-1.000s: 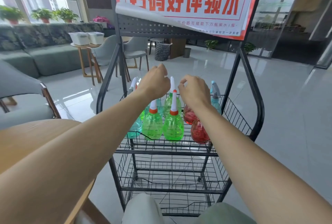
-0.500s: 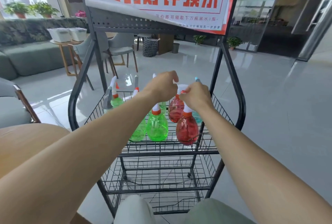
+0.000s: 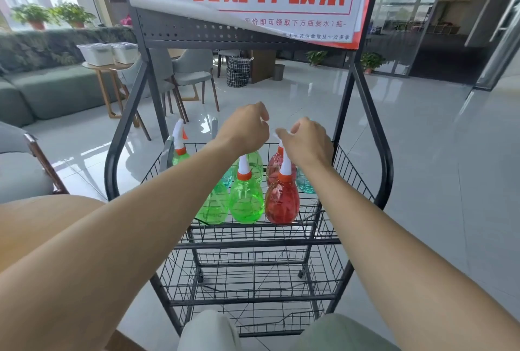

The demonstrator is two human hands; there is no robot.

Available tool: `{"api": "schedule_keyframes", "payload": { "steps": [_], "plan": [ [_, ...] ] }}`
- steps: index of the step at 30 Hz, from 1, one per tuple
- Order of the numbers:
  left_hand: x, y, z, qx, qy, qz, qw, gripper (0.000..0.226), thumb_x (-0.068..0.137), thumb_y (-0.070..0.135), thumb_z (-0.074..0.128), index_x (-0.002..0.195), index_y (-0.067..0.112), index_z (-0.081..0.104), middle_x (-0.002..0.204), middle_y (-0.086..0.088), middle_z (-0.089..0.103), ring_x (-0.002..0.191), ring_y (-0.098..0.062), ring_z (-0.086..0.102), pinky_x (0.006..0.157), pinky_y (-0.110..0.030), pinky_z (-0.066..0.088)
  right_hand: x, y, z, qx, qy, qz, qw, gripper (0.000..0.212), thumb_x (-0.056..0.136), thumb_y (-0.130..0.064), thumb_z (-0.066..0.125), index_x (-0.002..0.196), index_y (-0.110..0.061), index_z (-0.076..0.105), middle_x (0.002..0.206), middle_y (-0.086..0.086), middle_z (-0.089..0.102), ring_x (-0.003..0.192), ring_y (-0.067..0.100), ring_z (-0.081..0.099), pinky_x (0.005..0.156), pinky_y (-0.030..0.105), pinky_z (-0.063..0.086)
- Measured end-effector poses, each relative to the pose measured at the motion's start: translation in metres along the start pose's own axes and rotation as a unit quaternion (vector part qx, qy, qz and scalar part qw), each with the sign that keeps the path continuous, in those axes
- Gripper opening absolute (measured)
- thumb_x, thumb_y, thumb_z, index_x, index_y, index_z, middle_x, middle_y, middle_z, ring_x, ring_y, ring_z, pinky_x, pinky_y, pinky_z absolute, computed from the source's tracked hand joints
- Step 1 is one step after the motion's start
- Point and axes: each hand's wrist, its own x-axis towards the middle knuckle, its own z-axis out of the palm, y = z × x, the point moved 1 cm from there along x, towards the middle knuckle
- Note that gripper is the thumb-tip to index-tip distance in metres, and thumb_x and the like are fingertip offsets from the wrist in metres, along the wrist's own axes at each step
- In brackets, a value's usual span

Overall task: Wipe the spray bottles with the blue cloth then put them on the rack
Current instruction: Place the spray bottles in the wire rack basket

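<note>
This looks like the putting-away step. The right hand point(image 3: 306, 143) is curled round the white spray top of a red see-through plastic spray bottle point(image 3: 281, 201). That bottle stands at the near right of the top basket of the black wire rack point(image 3: 386, 170). The left hand point(image 3: 244, 131) is just left of the right one, fingers bent, above a green see-through plastic spray bottle point(image 3: 246, 198). I cannot tell if the left hand grasps anything, because its back hides what is under it. The blue cloth is not in sight.

Next, I think the right hand should let go only once the red bottle stands flat on the wires. Then it should lift straight up so it does not knock the others.

The red bottle is round and fat at the bottom, with an orange collar and a thin white neck. It touches the green one beside it. More bottles stand farther back.
</note>
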Motion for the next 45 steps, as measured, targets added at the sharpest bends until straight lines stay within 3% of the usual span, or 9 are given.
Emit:
{"api": "schedule_keyframes", "payload": {
  "steps": [7, 12, 18, 23, 27, 30, 37, 42, 45],
  "plan": [
    [0.010, -0.007, -0.003, 0.007, 0.026, -0.023, 0.999, 0.033, 0.098, 0.010, 0.047, 0.127, 0.012, 0.062, 0.117, -0.010, 0.069, 0.101, -0.032, 0.066, 0.082, -0.040, 0.056, 0.019, -0.005, 0.001, -0.026, -0.078, -0.007, 0.997, 0.036, 0.096, -0.020, 0.057, 0.129, -0.012, 0.069, 0.137, 0.012, 0.054, 0.121, 0.036, 0.059, 0.101, 0.046, 0.052],
    [0.017, -0.009, 0.000, 0.003, 0.030, -0.035, 0.999, 0.033, 0.096, 0.009, 0.047, 0.126, 0.012, 0.061, 0.113, -0.010, 0.070, 0.098, -0.032, 0.068, 0.084, -0.044, 0.059, 0.028, -0.012, 0.006, -0.046, -0.129, 0.002, 0.991, 0.026, 0.093, -0.010, 0.050, 0.069, -0.008, 0.061, 0.072, 0.008, 0.057, 0.080, 0.035, 0.057, 0.065, 0.032, 0.040],
    [0.024, -0.020, 0.004, 0.004, 0.036, -0.053, 0.998, 0.032, 0.096, 0.008, 0.049, 0.125, 0.010, 0.062, 0.115, -0.012, 0.067, 0.102, -0.033, 0.065, 0.089, -0.050, 0.059, 0.044, -0.012, 0.019, -0.017, -0.124, 0.008, 0.992, 0.027, 0.091, -0.012, 0.055, 0.065, -0.010, 0.050, 0.077, 0.012, 0.053, 0.078, 0.032, 0.050, 0.061, 0.031, 0.031],
    [0.026, -0.024, 0.008, 0.008, 0.033, -0.056, 0.998, 0.030, 0.097, 0.010, 0.048, 0.123, 0.011, 0.063, 0.116, -0.012, 0.066, 0.101, -0.033, 0.065, 0.089, -0.051, 0.058, 0.049, -0.009, 0.022, -0.018, -0.118, -0.034, 0.992, 0.029, 0.098, -0.010, 0.055, 0.121, -0.007, 0.071, 0.126, 0.015, 0.067, 0.115, 0.037, 0.062, 0.091, 0.038, 0.052],
    [0.031, -0.025, 0.011, 0.006, 0.043, -0.050, 0.998, 0.024, 0.100, 0.015, 0.047, 0.118, 0.012, 0.063, 0.112, -0.010, 0.068, 0.098, -0.031, 0.065, 0.087, -0.050, 0.059, 0.054, -0.005, 0.029, -0.023, -0.113, -0.050, 0.992, 0.028, 0.098, -0.004, 0.051, 0.082, -0.011, 0.074, 0.114, 0.017, 0.070, 0.110, 0.041, 0.064, 0.083, 0.037, 0.049],
    [0.032, -0.026, 0.013, 0.014, 0.053, -0.039, 0.998, 0.023, 0.102, 0.016, 0.047, 0.117, 0.011, 0.064, 0.113, -0.009, 0.066, 0.099, -0.029, 0.063, 0.085, -0.045, 0.057, 0.055, -0.007, 0.029, 0.017, -0.147, -0.044, 0.988, 0.041, 0.096, 0.003, 0.051, 0.124, -0.013, 0.076, 0.135, 0.014, 0.068, 0.126, 0.034, 0.062, 0.105, 0.040, 0.050],
    [0.033, -0.033, 0.014, 0.013, 0.054, -0.049, 0.997, 0.021, 0.102, 0.019, 0.045, 0.114, 0.014, 0.062, 0.114, -0.007, 0.063, 0.097, -0.030, 0.063, 0.087, -0.049, 0.058, 0.058, -0.013, 0.038, 0.041, -0.158, -0.020, 0.986, 0.055, 0.094, -0.009, 0.062, 0.147, -0.018, 0.056, 0.146, 0.015, 0.048, 0.125, 0.036, 0.060, 0.101, 0.041, 0.051],
    [0.033, -0.031, 0.012, 0.015, 0.052, -0.047, 0.997, 0.022, 0.102, 0.019, 0.045, 0.115, 0.014, 0.062, 0.114, -0.007, 0.064, 0.097, -0.029, 0.064, 0.086, -0.050, 0.059, 0.064, -0.001, 0.039, 0.041, -0.176, 0.101, 0.978, 0.024, 0.095, -0.035, 0.063, 0.098, -0.011, 0.067, 0.108, 0.012, 0.073, 0.092, 0.031, 0.069, 0.068, 0.030, 0.045],
    [0.033, -0.029, 0.013, 0.014, 0.052, -0.046, 0.997, 0.022, 0.101, 0.018, 0.045, 0.114, 0.013, 0.062, 0.112, -0.007, 0.064, 0.097, -0.030, 0.065, 0.086, -0.050, 0.059, 0.068, 0.001, 0.041, 0.085, -0.182, 0.154, 0.968, 0.026, 0.095, -0.031, 0.065, 0.098, -0.006, 0.069, 0.095, 0.011, 0.073, 0.081, 0.029, 0.067, 0.061, 0.028, 0.044]
  ]
}}
